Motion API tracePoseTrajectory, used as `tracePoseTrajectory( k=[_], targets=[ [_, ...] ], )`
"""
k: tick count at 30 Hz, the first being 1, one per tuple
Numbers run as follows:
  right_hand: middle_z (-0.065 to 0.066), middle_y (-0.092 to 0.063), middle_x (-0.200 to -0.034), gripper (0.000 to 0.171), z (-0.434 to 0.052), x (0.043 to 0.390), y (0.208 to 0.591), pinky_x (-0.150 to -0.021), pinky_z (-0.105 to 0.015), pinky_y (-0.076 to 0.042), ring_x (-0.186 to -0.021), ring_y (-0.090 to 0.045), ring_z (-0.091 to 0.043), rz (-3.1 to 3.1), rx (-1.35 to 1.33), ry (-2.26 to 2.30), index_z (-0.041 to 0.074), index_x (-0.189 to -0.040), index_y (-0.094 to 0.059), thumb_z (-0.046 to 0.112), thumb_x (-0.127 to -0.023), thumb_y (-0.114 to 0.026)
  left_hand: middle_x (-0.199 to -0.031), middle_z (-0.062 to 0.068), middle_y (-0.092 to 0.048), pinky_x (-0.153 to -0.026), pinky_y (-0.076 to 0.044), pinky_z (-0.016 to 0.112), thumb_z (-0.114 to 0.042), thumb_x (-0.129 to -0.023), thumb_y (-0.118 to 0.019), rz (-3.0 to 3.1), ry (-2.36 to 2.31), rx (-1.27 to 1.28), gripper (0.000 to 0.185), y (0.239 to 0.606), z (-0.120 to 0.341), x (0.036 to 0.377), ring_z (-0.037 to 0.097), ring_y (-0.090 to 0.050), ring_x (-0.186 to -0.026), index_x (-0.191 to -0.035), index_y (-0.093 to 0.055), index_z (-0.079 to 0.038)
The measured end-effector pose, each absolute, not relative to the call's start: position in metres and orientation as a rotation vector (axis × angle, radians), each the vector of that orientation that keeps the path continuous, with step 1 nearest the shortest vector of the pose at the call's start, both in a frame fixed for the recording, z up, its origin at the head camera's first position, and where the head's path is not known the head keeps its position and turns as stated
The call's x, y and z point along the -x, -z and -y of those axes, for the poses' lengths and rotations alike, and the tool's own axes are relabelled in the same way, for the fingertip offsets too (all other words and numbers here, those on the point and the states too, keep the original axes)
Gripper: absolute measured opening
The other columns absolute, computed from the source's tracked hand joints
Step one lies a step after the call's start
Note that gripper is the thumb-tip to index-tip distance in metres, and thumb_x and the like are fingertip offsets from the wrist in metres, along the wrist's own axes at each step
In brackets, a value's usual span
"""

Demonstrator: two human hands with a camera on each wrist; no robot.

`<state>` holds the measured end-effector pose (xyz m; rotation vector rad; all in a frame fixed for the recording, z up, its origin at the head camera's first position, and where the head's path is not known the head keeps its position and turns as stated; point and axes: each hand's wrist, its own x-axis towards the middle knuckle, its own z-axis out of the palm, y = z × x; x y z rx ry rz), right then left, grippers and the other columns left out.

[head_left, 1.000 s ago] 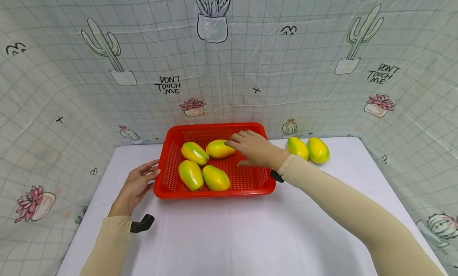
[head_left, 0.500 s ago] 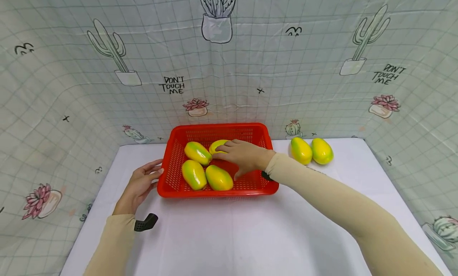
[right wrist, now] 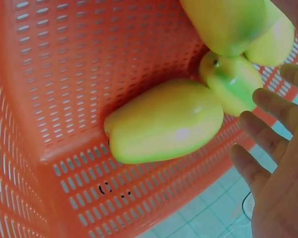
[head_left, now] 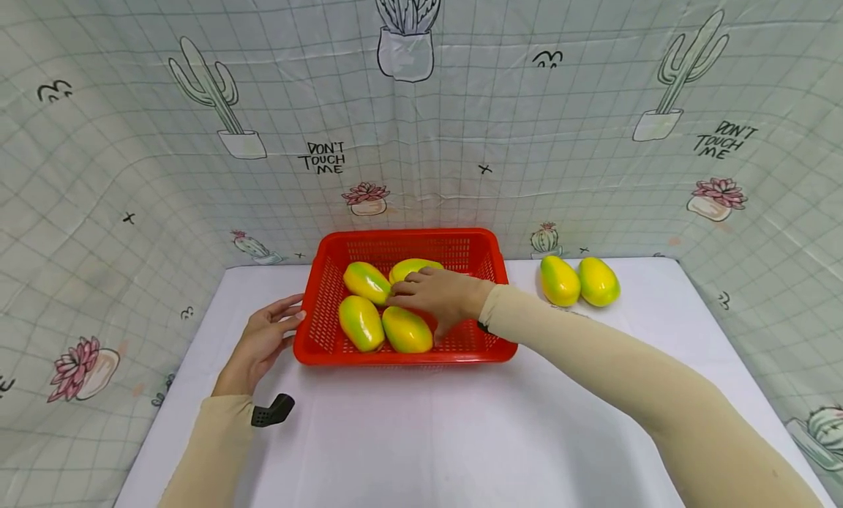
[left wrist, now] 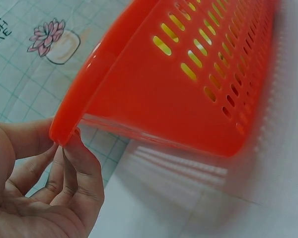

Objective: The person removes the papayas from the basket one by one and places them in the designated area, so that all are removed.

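Observation:
A red plastic basket (head_left: 402, 359) of slotted mesh sits on the white table, holding several yellow-green mangoes (head_left: 360, 323). My left hand (head_left: 263, 340) pinches the rim at the basket's left side; the left wrist view has thumb and fingertips meeting around the red lip (left wrist: 69, 116). Inside the basket, my right hand (head_left: 441, 296) reaches over with fingers spread. It partly covers the back-right mango (head_left: 415, 265) and is close beside the front-right mango (head_left: 407, 331). In the right wrist view the extended fingers (right wrist: 258, 134) are near the fruit, with nothing gripped.
Two more mangoes lie side by side on the table right of the basket, one on the left (head_left: 560, 281) and one on the right (head_left: 598, 281). A cactus-print cloth (head_left: 448, 127) hangs behind and along both sides of the table (head_left: 395, 435).
My right hand has moved left and lower into the basket, toward the front-right mango. The left hand keeps its place at the rim. The head view has shifted slightly.

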<state>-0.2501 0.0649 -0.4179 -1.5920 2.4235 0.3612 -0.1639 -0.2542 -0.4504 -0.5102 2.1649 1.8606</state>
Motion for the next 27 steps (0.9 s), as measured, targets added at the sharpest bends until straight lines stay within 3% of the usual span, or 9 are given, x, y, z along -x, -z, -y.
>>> tracePoseTrajectory(
  k=[14, 27],
  targets=[
    [0.001, -0.036, -0.169, 0.105, -0.056, 0.248, 0.429, -0.128, -0.046, -0.029, -0.155, -0.035, -0.026, -2.372, 1.570, -0.502, 0.022, -0.167, -0.031, 0.054, -0.083, -0.086, -0.159, 0.020, -0.041, -0.078, -0.055, 0.018, -0.016, -0.110, -0.058, -2.173, -1.864, 0.520, 0.060, 0.453, 0.253, 0.164, 0.012, -0.058, -0.106, -0.165, -0.036, -0.007],
    [-0.002, -0.037, -0.168, 0.102, -0.049, 0.249, 0.437, -0.127, -0.045, -0.031, -0.156, -0.033, -0.025, -2.335, 1.562, -0.398, 0.024, -0.167, -0.032, 0.046, -0.084, -0.087, -0.159, 0.019, -0.042, -0.081, -0.055, 0.017, -0.015, -0.110, -0.057, -2.196, -1.850, 0.524, 0.058, 0.452, 0.253, 0.163, 0.018, -0.057, -0.115, -0.165, -0.037, -0.010]
  ],
)
